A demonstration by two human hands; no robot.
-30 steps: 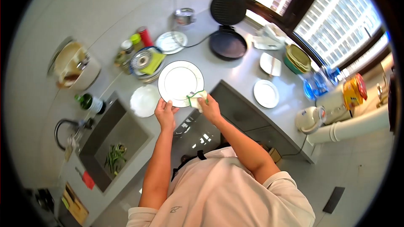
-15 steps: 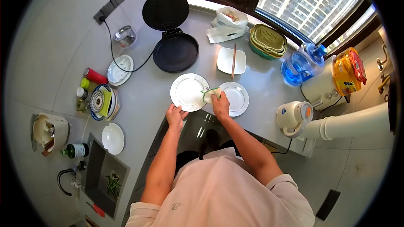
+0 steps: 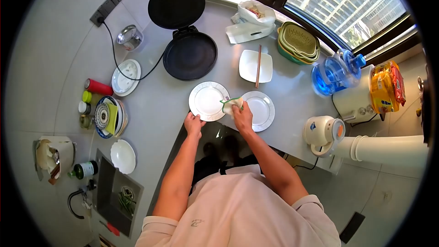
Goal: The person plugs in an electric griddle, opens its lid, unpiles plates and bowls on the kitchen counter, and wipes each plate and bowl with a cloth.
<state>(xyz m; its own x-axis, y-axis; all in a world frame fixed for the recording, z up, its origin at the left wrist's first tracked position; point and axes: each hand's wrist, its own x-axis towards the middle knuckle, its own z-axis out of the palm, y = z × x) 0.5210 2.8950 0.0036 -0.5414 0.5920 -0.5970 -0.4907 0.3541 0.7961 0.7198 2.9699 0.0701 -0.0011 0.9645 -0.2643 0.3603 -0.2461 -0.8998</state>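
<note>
A white plate (image 3: pixel 206 101) with a patterned rim is gripped at its lower edge by my left hand (image 3: pixel 194 124), thumb on top. Bunched in my right hand (image 3: pixel 242 117) is a pale cloth (image 3: pixel 232 106) with green edging, which touches the plate's right rim. A second patterned-rim plate (image 3: pixel 261 110) lies on the counter just right of my right hand. Behind it stands a square white bowl (image 3: pixel 249 66) with brown chopsticks (image 3: pixel 259 66) laid across it.
An opened black electric griddle (image 3: pixel 190 56) stands behind the plate, its cord (image 3: pixel 120 64) running to a wall socket. Stacked bowls (image 3: pixel 107 116), a scalloped white bowl (image 3: pixel 123 156) and a sink (image 3: pixel 107 178) are left. Colanders (image 3: pixel 297 43), a water jug (image 3: pixel 336 75) and a kettle (image 3: pixel 322 132) are right.
The view has shifted slightly. My left hand still holds the plate and my right hand the cloth at its rim, with little visible movement of either.
</note>
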